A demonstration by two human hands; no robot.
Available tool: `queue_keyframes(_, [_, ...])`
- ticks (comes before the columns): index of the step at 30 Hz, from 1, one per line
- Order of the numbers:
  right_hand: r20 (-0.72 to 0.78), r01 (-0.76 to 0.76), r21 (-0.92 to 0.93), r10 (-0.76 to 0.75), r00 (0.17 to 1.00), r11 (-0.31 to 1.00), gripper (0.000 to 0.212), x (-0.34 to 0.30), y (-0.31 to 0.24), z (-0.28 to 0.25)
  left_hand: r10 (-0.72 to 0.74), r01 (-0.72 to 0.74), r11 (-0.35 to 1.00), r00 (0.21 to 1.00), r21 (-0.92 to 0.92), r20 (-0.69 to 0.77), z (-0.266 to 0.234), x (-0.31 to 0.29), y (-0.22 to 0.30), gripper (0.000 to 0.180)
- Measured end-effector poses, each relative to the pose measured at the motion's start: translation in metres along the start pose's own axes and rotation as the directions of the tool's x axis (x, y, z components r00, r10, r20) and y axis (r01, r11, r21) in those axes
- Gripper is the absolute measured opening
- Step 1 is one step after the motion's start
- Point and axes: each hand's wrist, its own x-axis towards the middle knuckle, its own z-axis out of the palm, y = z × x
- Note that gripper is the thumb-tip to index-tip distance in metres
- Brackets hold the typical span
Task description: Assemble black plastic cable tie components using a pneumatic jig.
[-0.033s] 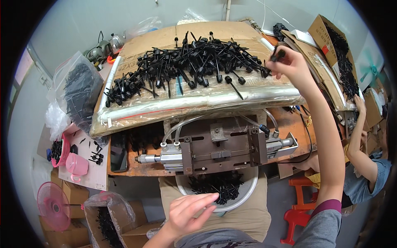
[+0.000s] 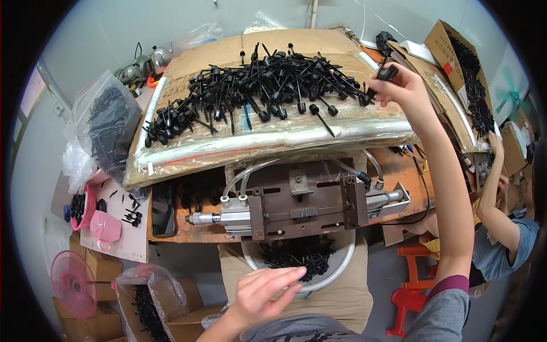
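At the right end of the pile, my right hand (image 2: 405, 90) is closed on a black plastic rod part (image 2: 388, 72) with a thick head. The pile of similar black rod parts (image 2: 273, 80) lies on a sloping cardboard sheet (image 2: 216, 48) wrapped in clear film. Low in front of me, my left hand (image 2: 265, 293) has its fingers stretched and the thumb apart, with nothing seen in it. Its fingertips are at the near side of a white basket (image 2: 345, 265) in my lap, which holds more black parts (image 2: 302, 256). Between pile and basket sits a metal clamping fixture (image 2: 305, 208).
Air cylinders (image 2: 235, 219) and clear hoses flank the fixture. To the left are a pink cup (image 2: 106, 228), a pink basket (image 2: 88, 208) and a bag of black parts (image 2: 114, 122). A co-worker's arm (image 2: 494, 196) and red stools (image 2: 407, 302) are at right.
My right hand has shifted slightly, and the black part in it shows more clearly. My left hand has moved a little to the right by the basket.
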Motion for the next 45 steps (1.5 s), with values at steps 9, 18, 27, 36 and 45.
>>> queue_keyframes(9, [0.429, -0.507, 0.665, 0.275, 0.861, 0.549, 0.019, -0.143, -0.021, 0.099, -0.165, 0.168, 0.986, 0.968, 0.003, -0.190, 0.014, 0.032, 0.000, 0.046])
queue_keyframes(18, [0.648, -0.734, 0.623, 0.348, 0.677, 0.269, 0.016, -0.195, -0.007, 0.116, -0.118, 0.119, 0.993, 0.992, -0.018, 0.043, 0.014, 0.029, 0.000, 0.031])
queue_keyframes(27, [0.208, -0.398, 0.612, 0.346, 0.915, 0.683, 0.013, -0.213, -0.011, 0.106, -0.119, 0.092, 0.917, 0.992, 0.389, 0.044, 0.023, 0.021, -0.019, 0.028])
queue_keyframes(36, [-0.185, 0.172, -0.286, -0.231, 0.955, 0.943, 0.022, -0.224, -0.011, 0.109, -0.090, 0.009, 0.836, 0.989, 0.549, 0.121, 0.040, 0.027, -0.031, 0.024])
queue_keyframes(45, [0.001, 0.424, -0.435, -0.471, 0.882, 0.794, 0.032, -0.231, -0.006, 0.113, -0.127, 0.025, 0.813, 0.982, 0.582, 0.137, 0.039, 0.032, -0.029, 0.020])
